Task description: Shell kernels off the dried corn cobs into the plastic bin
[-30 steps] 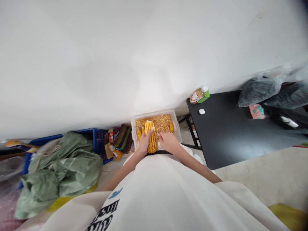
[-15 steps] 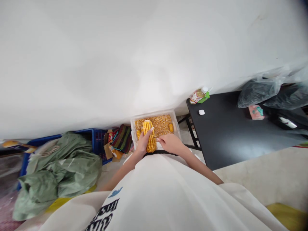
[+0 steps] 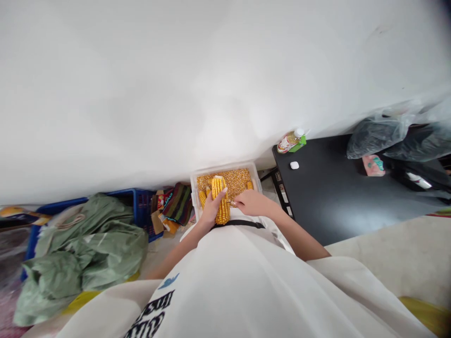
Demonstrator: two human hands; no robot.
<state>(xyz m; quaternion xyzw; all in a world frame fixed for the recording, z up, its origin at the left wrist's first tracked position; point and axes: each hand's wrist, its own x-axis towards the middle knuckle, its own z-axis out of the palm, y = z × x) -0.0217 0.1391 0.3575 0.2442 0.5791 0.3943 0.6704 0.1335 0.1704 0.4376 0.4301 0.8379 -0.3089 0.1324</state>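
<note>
My left hand (image 3: 211,209) is wrapped round a yellow corn cob (image 3: 221,202), its thumb lying along the upper side. The cob points away from me, just above the near edge of a clear plastic bin (image 3: 258,174). Close to the cob's right side, my right hand (image 3: 249,202) is closed in a pinch. A small thin tip shows between its fingers and the cob; what it belongs to is hidden. Loose corn kernels (image 3: 237,177) cover the bin's floor, with more cobs lying at the left (image 3: 202,198) and one at the right.
A black table (image 3: 327,197) to the right bears a bottle (image 3: 289,142), a green carton, a small white case (image 3: 294,165) and plastic bags (image 3: 378,134). On the left, a blue crate (image 3: 141,206) holds green cloth (image 3: 95,249). The white wall (image 3: 176,94) rises behind the bin.
My right hand has shifted slightly up and to the right beside the cob, and its forearm has swung up. The left hand still grips the cob.
</note>
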